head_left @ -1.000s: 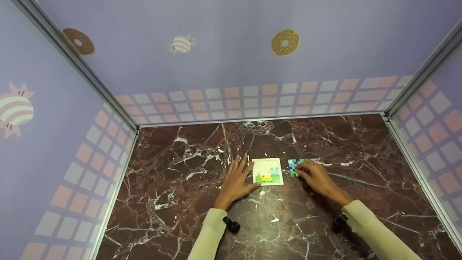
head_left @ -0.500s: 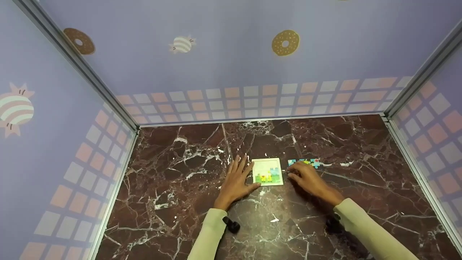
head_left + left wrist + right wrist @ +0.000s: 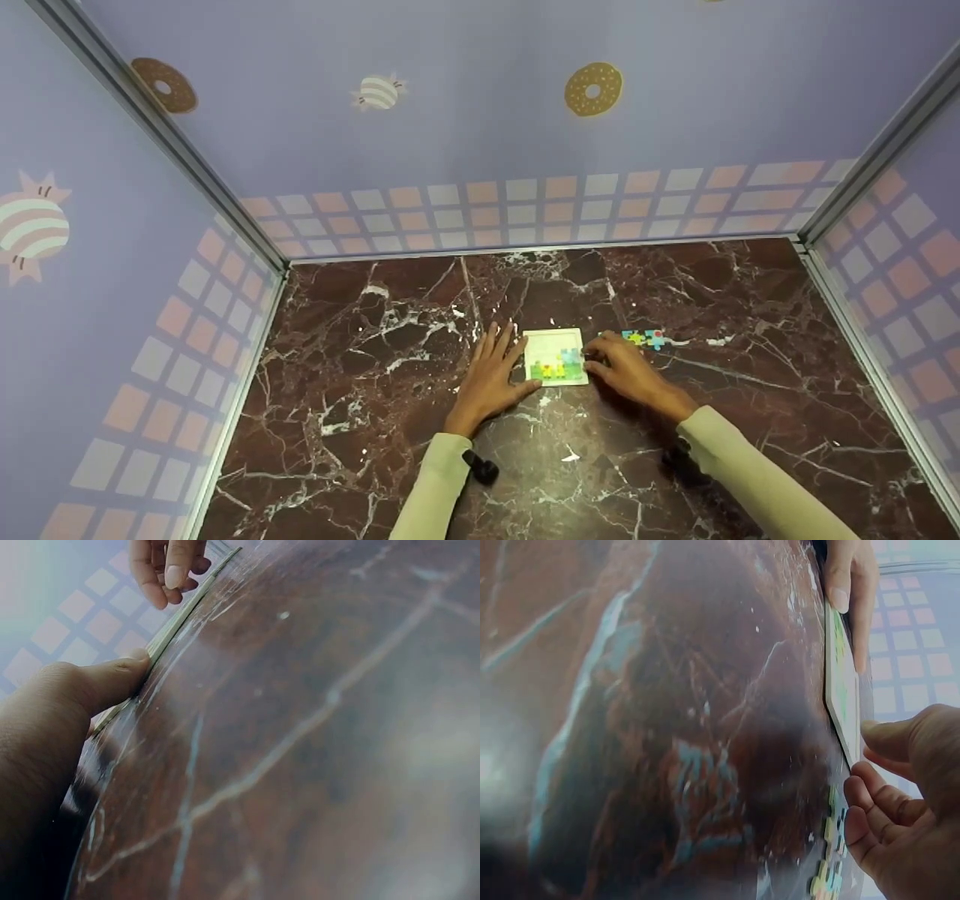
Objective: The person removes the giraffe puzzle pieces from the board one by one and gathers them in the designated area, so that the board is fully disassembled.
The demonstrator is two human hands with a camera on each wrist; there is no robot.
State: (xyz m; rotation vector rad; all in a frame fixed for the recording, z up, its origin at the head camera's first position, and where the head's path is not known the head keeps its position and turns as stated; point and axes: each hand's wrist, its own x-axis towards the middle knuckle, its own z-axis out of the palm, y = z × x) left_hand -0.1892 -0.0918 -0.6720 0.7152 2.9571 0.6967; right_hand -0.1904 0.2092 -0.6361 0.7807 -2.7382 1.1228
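A small square jigsaw puzzle board [image 3: 546, 346] lies on the marble-patterned table, its lower part filled with green, yellow and blue pieces and its upper part pale. My left hand [image 3: 491, 377] lies flat with fingers spread at the board's left side, the thumb touching its near-left corner. At the right edge of the board is my right hand [image 3: 628, 369], thumb and fingertips pinched together on what appears to be a puzzle piece, mostly hidden by the fingers. Behind that hand lie joined or close-set colourful puzzle pieces [image 3: 643, 339], partly covered. The right wrist view shows puzzle pieces [image 3: 829, 836] beside the board [image 3: 843, 690].
Dark red marbled table surface [image 3: 375, 465] surrounds the board. A lilac back wall [image 3: 480, 135] with printed doughnuts and checks rises behind, and side walls [image 3: 150, 315] in metal frames stand left and right.
My right hand has moved left from the loose pieces to the board's right edge, uncovering more of the pieces. The left hand has stayed in place.
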